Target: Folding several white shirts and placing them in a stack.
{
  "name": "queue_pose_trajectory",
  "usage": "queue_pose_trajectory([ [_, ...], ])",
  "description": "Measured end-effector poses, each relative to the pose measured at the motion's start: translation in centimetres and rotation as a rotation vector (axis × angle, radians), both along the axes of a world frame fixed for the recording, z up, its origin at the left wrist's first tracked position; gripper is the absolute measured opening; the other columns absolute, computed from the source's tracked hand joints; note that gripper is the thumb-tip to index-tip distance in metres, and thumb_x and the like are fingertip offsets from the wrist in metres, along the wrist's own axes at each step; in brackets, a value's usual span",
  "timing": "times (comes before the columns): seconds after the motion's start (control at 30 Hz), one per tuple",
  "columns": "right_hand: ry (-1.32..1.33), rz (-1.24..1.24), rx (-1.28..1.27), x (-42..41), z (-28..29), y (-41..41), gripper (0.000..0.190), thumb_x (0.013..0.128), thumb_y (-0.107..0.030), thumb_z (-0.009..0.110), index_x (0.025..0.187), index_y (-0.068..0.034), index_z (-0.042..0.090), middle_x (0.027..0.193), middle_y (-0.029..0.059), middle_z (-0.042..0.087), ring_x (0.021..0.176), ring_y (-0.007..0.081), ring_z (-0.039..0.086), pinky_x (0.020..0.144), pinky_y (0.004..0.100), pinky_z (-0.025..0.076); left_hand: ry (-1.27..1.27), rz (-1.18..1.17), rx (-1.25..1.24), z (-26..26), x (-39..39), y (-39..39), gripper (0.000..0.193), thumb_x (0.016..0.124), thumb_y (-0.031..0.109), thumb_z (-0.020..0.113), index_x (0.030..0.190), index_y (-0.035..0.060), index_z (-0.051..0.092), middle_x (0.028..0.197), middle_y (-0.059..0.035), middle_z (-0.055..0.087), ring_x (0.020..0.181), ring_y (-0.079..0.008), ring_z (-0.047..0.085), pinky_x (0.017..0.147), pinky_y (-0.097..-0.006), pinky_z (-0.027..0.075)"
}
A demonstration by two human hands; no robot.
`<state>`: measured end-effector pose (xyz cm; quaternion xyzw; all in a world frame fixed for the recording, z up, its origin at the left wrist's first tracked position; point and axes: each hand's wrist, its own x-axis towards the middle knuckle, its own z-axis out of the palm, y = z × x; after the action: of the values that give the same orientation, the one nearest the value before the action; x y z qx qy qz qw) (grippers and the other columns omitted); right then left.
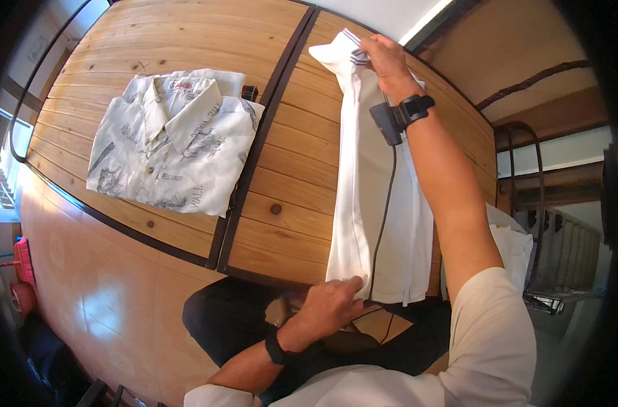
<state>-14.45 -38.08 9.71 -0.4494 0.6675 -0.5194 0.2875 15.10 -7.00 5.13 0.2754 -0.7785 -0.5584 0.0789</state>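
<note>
A white garment (357, 203) with striped trim lies lengthwise across the slatted wooden surface, folded into a long strip. At its far end my right hand (385, 58) grips the part with the dark striped edging. My left hand (334, 305) pinches the near end at the front edge of the wood. To the left lies a folded white shirt (197, 168) with grey printed drawings and lettering, its collar facing up. More folded cloth shows beneath that shirt. A dark device (386, 124) is strapped at my right wrist, and its black cable (385, 219) runs down over the white garment.
A dark metal bar (260, 142) divides the wooden slats (288, 173). Another white cloth (510, 254) hangs at the right, beside a curved metal rail (540, 168). On the tiled floor (110, 285) at the left stands a pink broom head (24, 259).
</note>
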Motion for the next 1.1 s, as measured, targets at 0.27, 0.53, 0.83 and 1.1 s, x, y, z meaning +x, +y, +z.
queue_pose_trajectory([
  [0.27, -0.231, -0.263, 0.004, -7.9, -3.6, 3.5, 0.005, 0.075, -0.005, 0.062, 0.080, -0.003, 0.061, 0.077, 0.0027, 0.060, 0.069, 0.0146, 0.056, 0.061, 0.0301, 0.046, 0.193, -0.010, -0.035, 0.2, -3.0, 1.7, 0.030, 0.085, 0.020, 0.069, 0.107, 0.0024, 0.058, 0.087, -0.0199, 0.065, 0.085, -0.0398, 0.064, 0.072, -0.0480, 0.052],
  [0.53, -0.049, -0.259, 0.238, -11.3, -8.4, 4.9, 0.021, 0.076, -0.011, 0.066, 0.091, 0.003, 0.067, 0.087, 0.0099, 0.068, 0.076, 0.0202, 0.064, 0.065, 0.0363, 0.051, 0.250, -0.003, -0.070, -0.6, -4.8, 2.0, 0.031, 0.084, 0.015, 0.070, 0.109, 0.0005, 0.059, 0.095, -0.0181, 0.064, 0.091, -0.0374, 0.063, 0.077, -0.0461, 0.052],
  [0.83, 0.974, 0.060, 0.064, -6.4, -5.8, 0.5, 0.044, 0.082, -0.031, 0.073, 0.113, -0.001, 0.066, 0.119, 0.0229, 0.065, 0.115, 0.0366, 0.060, 0.096, 0.0436, 0.048, 0.227, -0.048, 0.002, -2.3, -5.1, 2.2, 0.034, 0.082, 0.013, 0.069, 0.112, 0.0030, 0.058, 0.101, -0.0180, 0.063, 0.098, -0.0385, 0.062, 0.081, -0.0466, 0.052],
  [1.1, 0.800, 0.220, 0.227, -5.0, -7.6, -6.5, 0.037, 0.087, -0.041, 0.068, 0.099, -0.006, 0.071, 0.103, 0.0164, 0.072, 0.101, 0.0336, 0.066, 0.090, 0.0444, 0.051, 0.202, -0.062, 0.067, -3.1, -5.4, 2.3, 0.039, 0.082, 0.010, 0.070, 0.117, 0.0041, 0.056, 0.103, -0.0184, 0.064, 0.098, -0.0397, 0.063, 0.081, -0.0475, 0.053],
])
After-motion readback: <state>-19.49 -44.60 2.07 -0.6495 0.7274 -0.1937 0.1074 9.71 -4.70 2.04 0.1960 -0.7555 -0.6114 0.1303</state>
